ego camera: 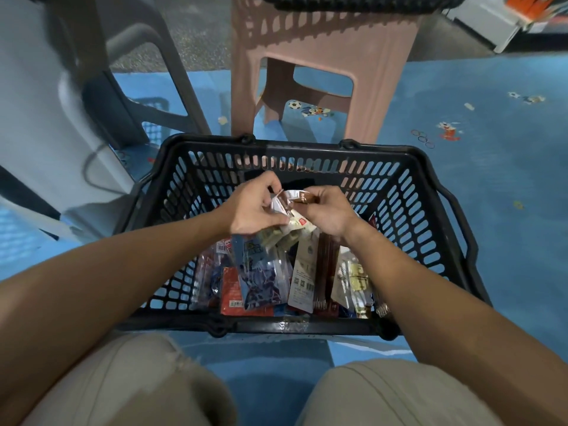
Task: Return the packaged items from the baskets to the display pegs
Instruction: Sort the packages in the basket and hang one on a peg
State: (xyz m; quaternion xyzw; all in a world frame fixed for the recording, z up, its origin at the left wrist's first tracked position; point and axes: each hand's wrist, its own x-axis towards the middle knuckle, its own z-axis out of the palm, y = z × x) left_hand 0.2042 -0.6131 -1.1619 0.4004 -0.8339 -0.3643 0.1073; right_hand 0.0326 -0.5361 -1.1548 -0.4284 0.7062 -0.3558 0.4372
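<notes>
Left hand (pixel 253 207) and right hand (pixel 330 215), fingers curled, pinch crumpled tops of clear plastic packets (pixel 295 221) toward 12 o'clock in the black slotted plastic basket (pixel 307 328); loosened grip risks dropping several.

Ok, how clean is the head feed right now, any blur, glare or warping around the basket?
Head view: dim overall; wide-angle warping bows the basket rim; the top right corner is smeared; glare glints on the packet held between left hand and right hand.
</notes>
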